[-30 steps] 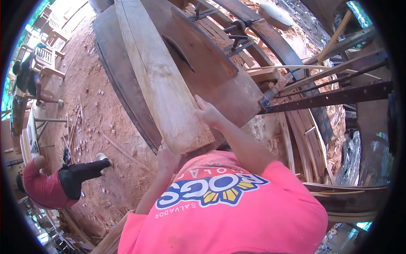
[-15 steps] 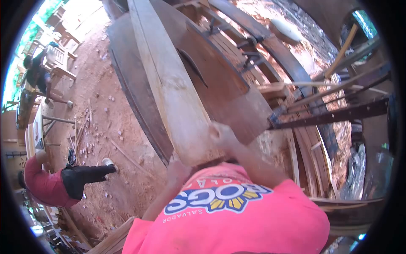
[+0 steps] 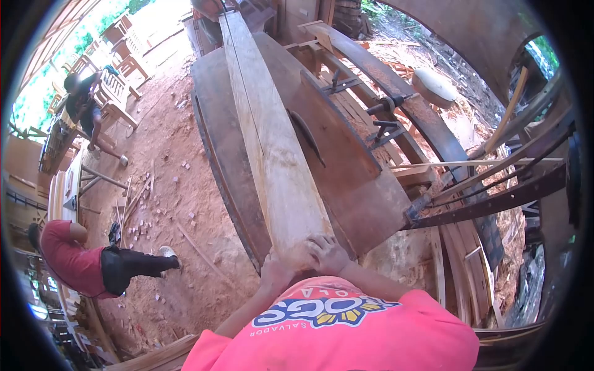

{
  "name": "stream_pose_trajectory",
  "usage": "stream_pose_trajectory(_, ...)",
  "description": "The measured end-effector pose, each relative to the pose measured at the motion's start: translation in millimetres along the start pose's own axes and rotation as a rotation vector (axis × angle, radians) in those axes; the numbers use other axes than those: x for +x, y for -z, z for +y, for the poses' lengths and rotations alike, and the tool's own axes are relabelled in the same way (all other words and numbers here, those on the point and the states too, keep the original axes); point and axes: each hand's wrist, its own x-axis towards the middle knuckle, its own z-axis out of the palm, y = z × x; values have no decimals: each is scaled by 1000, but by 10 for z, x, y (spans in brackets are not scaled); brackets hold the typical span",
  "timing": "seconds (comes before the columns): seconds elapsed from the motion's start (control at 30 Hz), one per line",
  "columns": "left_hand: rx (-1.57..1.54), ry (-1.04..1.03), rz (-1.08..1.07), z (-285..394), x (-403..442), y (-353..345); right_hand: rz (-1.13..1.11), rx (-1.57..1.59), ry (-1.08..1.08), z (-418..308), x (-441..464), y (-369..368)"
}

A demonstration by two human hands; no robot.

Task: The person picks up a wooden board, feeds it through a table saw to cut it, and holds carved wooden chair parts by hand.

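Head view: "SALVADOR" [image 3: 270,330] on pink shirt [image 3: 346,345], right hand [image 3: 329,254] on plank [image 3: 278,167].

Pink shirt [image 3: 352,349], blue-white lettering [image 3: 291,312], yellow-rayed emblem [image 3: 346,317].

"What of your plank [image 3: 272,136] can't you see?"
"Its underside, and the strip of table [image 3: 365,191] it covers. The reddish shape [image 3: 207,7] by its far end is cut off by the top edge, so you can't tell what it is."
"And your left hand [image 3: 276,272]?"
"Some of its fingers are hidden at the plank's edge. Your pink shirt [image 3: 346,346] runs off the bottom, and the scattered bits [image 3: 191,215] on the ground [image 3: 207,191] are too small to identify."
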Motion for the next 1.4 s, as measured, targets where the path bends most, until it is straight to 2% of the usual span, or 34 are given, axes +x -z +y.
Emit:
stream_pose_trajectory(0.17, 5, -10, 29, 18, -6, 5, -12, 60, -30, -4, 37, 38)
stream_pose_trajectory(0.27, 5, -22, 48, 24, -14, 0, 164, 332, -170, 109, 15, -76)
stream_pose_trajectory(0.37, -23, 9, 17, 57, -17, 35, 493, 556, -605, 106, 289, 280)
stream_pose_trajectory(0.43, -23, 29, 13, 40, -27, 48, 779, 745, -706, 306, 427, 368)
stream_pose_trajectory(0.5, -5, 30, 40, 31, -17, 1, 753, 1105, -652, 328, 666, 380)
stream_pose_trajectory(0.57, -35, -73, 40, -87, 34, -70, 151, 1152, -515, 94, 759, 325)
stream_pose_trajectory(0.6, -46, -130, 35, -112, 44, -105, -409, 974, -387, -157, 820, 278)
stream_pose_trajectory(0.67, -40, -91, 3, -35, 9, -87, -639, 682, 30, -960, 1178, 718)
stream_pose_trajectory(0.77, -25, -18, -22, 62, -42, 77, -571, 482, -232, -696, 1054, 626)
stream_pose_trajectory(0.87, -17, 53, 13, -13, -11, -52, -103, 71, 106, 17, 411, 15)
stream_pose_trajectory(0.93, -22, 47, -11, -57, 36, -68, -90, -14, 118, -33, 300, 28)
stream_pose_trajectory(1.03, -119, -170, 140, -147, 67, -160, -81, -72, 119, -14, 245, 43)
stream_pose_trajectory(1.17, -429, -185, 291, -79, 387, -405, -109, -115, 147, 194, 227, 98)
stream_pose_trajectory(1.27, -402, -148, 466, 81, 542, -716, -156, -118, 138, 289, 271, 229)
stream_pose_trajectory(1.4, -353, -206, 557, 148, 641, -863, -181, -79, 146, 421, 309, 319)
